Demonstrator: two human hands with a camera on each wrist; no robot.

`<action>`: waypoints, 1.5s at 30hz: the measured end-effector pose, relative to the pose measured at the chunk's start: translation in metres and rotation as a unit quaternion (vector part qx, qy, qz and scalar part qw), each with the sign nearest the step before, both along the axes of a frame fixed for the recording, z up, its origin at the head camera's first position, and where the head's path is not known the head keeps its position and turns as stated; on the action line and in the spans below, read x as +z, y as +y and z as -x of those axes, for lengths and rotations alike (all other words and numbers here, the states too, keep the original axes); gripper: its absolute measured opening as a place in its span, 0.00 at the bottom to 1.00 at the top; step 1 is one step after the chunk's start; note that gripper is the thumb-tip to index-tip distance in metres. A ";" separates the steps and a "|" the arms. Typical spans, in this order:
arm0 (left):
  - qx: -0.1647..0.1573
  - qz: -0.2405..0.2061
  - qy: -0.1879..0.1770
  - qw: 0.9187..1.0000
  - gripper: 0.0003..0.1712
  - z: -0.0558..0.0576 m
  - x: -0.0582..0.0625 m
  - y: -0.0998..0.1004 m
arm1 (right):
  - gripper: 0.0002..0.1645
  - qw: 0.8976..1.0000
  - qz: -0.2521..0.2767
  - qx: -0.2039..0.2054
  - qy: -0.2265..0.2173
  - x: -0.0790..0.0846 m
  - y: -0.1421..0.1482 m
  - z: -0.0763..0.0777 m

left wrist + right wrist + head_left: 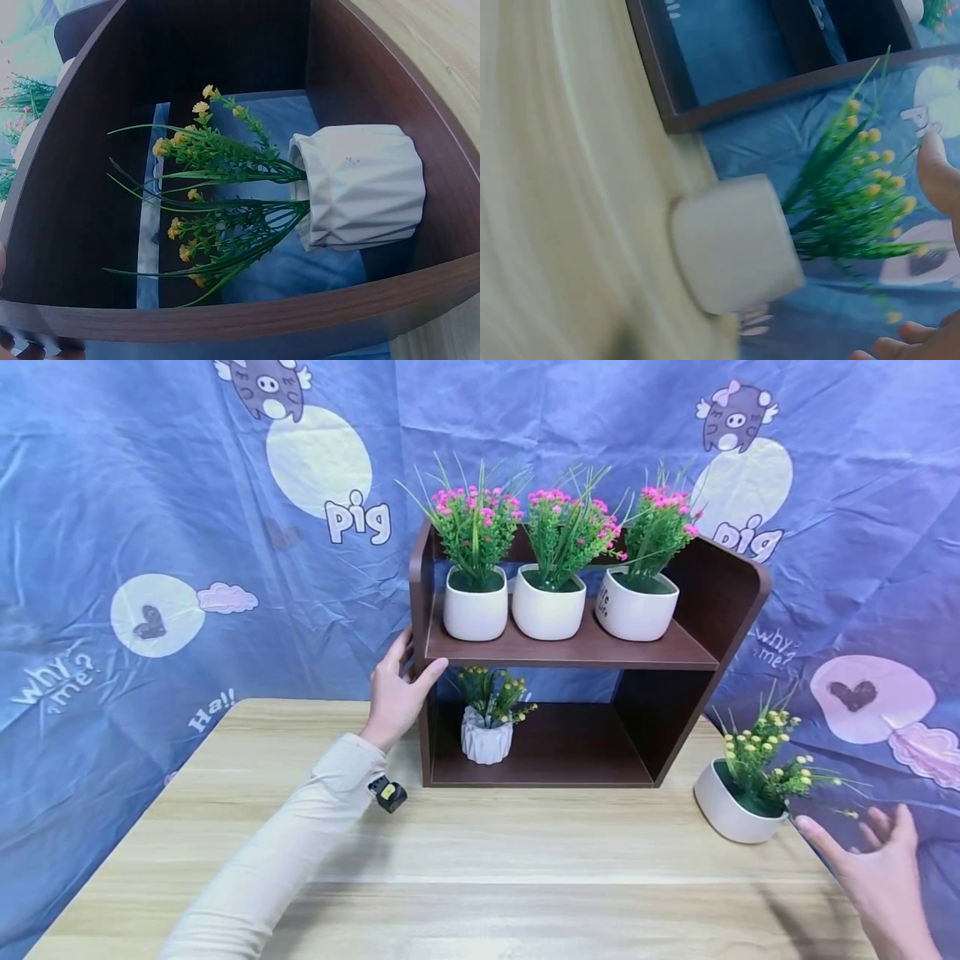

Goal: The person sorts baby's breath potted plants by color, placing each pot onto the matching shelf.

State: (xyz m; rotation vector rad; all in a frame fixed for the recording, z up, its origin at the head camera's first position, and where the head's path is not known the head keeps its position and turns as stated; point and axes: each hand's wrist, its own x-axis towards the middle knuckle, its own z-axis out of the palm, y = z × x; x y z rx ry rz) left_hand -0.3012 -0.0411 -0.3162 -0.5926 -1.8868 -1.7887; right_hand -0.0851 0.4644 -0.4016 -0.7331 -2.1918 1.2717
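My left hand (400,693) grips the left side panel of a dark brown two-tier wooden shelf (570,652), thumb at its front edge. In the left wrist view, fingertips (30,351) show at the panel's edge. Inside the lower tier stands a small white faceted pot (486,739) with yellow flowers. My right hand (881,868) is spread, fingers apart, just right of a smooth white pot (738,802) with yellow flowers on the table. Nothing is between its thumb and fingers. In the right wrist view, that white pot (735,244) stands beside the shelf's corner.
Three white pots with pink flowers line the upper tier: left pot (476,610), middle pot (549,610) and right pot (637,610). Beneath the shelf is a light wooden table (487,852). A blue printed cloth (187,502) hangs behind.
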 end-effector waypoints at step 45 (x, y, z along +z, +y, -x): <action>0.013 0.026 -0.020 0.999 0.41 -0.002 0.003 -0.001 | 0.56 0.999 0.010 -0.003 -0.052 -0.053 -0.018 0.062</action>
